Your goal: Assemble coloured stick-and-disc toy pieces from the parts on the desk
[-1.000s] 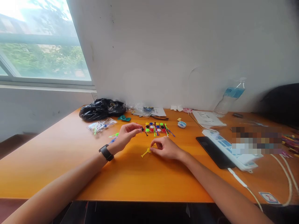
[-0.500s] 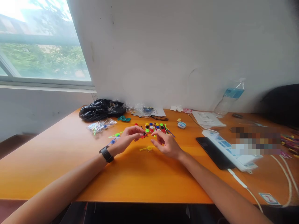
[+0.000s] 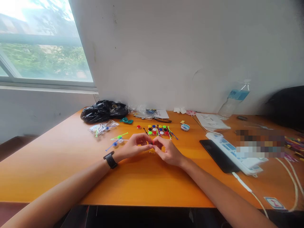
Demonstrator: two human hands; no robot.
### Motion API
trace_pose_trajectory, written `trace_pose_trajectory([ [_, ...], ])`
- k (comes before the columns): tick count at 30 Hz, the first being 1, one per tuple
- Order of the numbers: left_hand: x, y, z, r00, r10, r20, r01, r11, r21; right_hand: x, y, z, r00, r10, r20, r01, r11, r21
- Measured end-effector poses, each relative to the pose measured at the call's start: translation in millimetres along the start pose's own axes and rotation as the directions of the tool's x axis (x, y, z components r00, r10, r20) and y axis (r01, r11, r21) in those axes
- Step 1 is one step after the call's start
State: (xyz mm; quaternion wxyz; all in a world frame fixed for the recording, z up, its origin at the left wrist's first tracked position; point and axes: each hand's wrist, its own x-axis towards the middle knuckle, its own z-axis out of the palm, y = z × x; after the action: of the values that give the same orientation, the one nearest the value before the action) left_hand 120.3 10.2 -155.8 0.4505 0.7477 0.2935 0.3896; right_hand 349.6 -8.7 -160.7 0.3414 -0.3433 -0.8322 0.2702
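Note:
My left hand (image 3: pixel 135 146) and my right hand (image 3: pixel 166 150) meet fingertip to fingertip low over the orange table (image 3: pixel 71 164). Both are closed in a pinch around a tiny red and black piece (image 3: pixel 152 143) between them. A yellow piece (image 3: pixel 152 151) lies on the table just under the fingers, mostly hidden. A black watch (image 3: pixel 110 159) sits on my left wrist. Just behind the hands lies a cluster of small coloured caps and thin sticks (image 3: pixel 158 130). Green and blue stick pieces (image 3: pixel 118 141) lie to the left of my left hand.
A black plastic bag (image 3: pixel 103 110) and a clear packet of parts (image 3: pixel 102 128) lie at the back left. A dark phone (image 3: pixel 217 154) and a white power strip (image 3: pixel 234 152) with cable are on the right. A water bottle (image 3: pixel 232 99) and papers (image 3: pixel 210 120) stand by the wall.
My left hand came back toward me with the small piece. My right hand let go of the yellow piece and rose to meet the left; both now pinch the tiny piece.

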Motion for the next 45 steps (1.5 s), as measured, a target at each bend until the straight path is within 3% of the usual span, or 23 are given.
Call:
trace_pose_trajectory([
  [5, -2, 9, 4.8, 0.999, 0.041, 0.001, -0.041, 0.997, 0.067, 0, -1, 0, 1.000, -0.003, -0.004, 0.002, 0.965, -0.262],
  [11, -3, 11, 12.0, 1.000, 0.027, 0.012, -0.027, 1.000, 0.005, 6, -1, 9, 0.997, 0.022, 0.071, 0.025, 0.803, -0.596],
  [20, 1, 10, 17.0, 1.000, 0.006, -0.002, -0.006, 0.997, -0.081, 7, -6, 15, 0.996, -0.015, 0.091, 0.072, 0.745, -0.663],
  [25, 5, 15, 17.4, 0.999, -0.043, 0.006, 0.043, 0.974, -0.224, 8, -4, 12, 0.989, -0.142, 0.033, 0.128, 0.732, -0.669],
  [28, 7, 10, 6.2, 0.993, -0.071, -0.093, 0.046, 0.968, -0.248, 6, -1, -1, 0.986, -0.154, -0.057, 0.080, 0.754, -0.652],
  [31, 10, -3, -10.1, 0.976, -0.047, -0.212, 0.027, 0.995, -0.095, 6, 4, -19, 0.979, -0.032, -0.199, -0.097, 0.791, -0.604],
  [34, 10, -20, -20.8, 0.973, 0.018, -0.232, 0.035, 0.975, 0.220, 8, 11, -30, 0.966, 0.114, -0.233, -0.227, 0.805, -0.548],
  [37, 9, -31, -21.5, 0.991, 0.068, -0.114, -0.007, 0.886, 0.464, 8, 17, -30, 0.969, 0.170, -0.177, -0.240, 0.805, -0.543],
  [41, 9, -31, -13.9, 0.991, 0.077, 0.108, -0.129, 0.752, 0.647, 7, 21, -25, 0.980, 0.176, -0.097, -0.200, 0.800, -0.566],
  [45, 11, -27, -9.3, 0.983, 0.091, 0.159, -0.178, 0.663, 0.727, 6, 22, -22, 0.985, 0.170, -0.024, -0.156, 0.825, -0.543],
])
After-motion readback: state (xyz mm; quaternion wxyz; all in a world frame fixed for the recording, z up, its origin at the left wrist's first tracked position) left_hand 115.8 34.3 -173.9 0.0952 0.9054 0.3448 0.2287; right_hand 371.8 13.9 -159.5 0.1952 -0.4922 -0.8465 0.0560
